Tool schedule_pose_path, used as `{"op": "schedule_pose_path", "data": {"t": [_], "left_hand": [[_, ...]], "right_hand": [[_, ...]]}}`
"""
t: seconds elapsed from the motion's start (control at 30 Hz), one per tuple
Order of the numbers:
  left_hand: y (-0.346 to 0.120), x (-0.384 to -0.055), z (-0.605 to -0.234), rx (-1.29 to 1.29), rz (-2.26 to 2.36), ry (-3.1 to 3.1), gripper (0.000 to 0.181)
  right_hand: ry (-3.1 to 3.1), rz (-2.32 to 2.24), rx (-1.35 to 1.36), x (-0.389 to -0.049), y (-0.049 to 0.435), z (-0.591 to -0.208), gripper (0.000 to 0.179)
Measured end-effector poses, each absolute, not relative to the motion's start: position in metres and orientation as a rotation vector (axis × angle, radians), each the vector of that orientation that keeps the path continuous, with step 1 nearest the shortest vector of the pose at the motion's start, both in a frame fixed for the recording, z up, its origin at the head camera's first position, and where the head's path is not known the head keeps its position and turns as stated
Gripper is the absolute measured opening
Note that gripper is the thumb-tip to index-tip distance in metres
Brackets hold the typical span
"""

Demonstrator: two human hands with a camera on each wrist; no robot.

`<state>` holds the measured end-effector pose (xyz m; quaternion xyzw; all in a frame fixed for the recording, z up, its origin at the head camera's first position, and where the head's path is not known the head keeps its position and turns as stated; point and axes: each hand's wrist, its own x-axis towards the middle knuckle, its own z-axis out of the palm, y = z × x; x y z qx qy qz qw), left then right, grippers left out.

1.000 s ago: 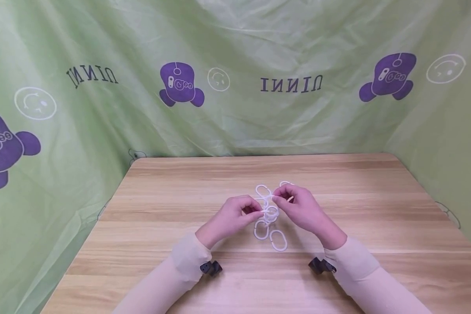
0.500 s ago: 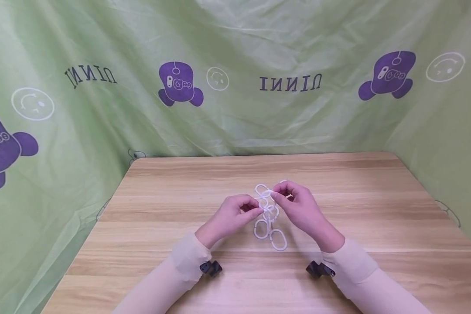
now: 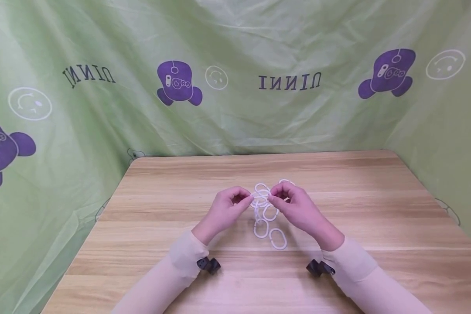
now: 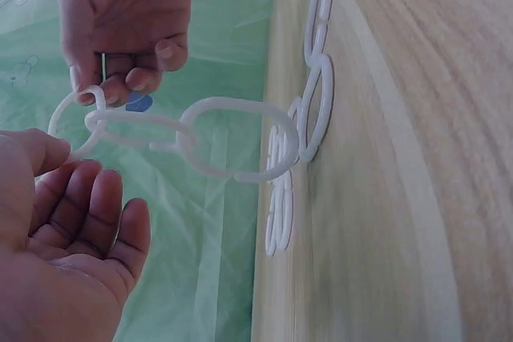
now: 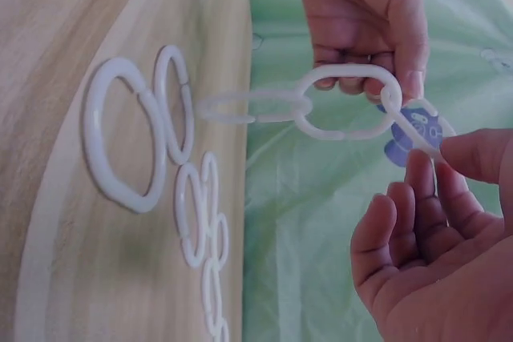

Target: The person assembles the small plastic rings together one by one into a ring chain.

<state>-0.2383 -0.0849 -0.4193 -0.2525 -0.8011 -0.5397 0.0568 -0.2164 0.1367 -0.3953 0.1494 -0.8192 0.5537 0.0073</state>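
Both hands meet above the table over a group of white oval plastic chain links. My left hand (image 3: 221, 211) pinches one side of a link (image 4: 54, 122) between thumb and index finger. The opposite side of that same link is pinched by my right hand (image 3: 300, 211). From it hang two more joined links, the upper one (image 5: 349, 70) and the lower one (image 4: 239, 104), in a short chain. In the right wrist view, the other fingers of the right hand (image 5: 441, 254) are bent and hold nothing.
Several loose white links lie flat on the wooden table (image 3: 161, 261), among them a near one (image 5: 94, 126) and one beside it (image 5: 162, 102). Behind the table hangs a green printed curtain (image 3: 235, 122), which also encloses both sides.
My left hand has moved forward and slightly left, up to the link by the right hand, and the short chain now hangs there. My right hand has hardly moved.
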Motion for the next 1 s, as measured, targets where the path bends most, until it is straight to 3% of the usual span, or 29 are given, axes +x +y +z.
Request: {"op": "schedule_pose_path", "data": {"t": [0.23,0.47,1.0], "left_hand": [[-0.089,-0.241,-0.415,-0.773,-1.662,-2.389,0.008],[-0.091,-0.242,-0.414,-0.776,-1.613,-2.398,0.007],[-0.090,-0.240,-0.412,-0.807,-1.584,-2.418,0.005]], "right_hand": [[-2.738,1.619,0.598,-0.222,0.142,-0.403,0.006],[-3.090,1.106,0.905,-0.224,0.152,-0.415,0.004],[-3.255,0.709,0.875,-0.218,0.144,-0.426,0.022]]}}
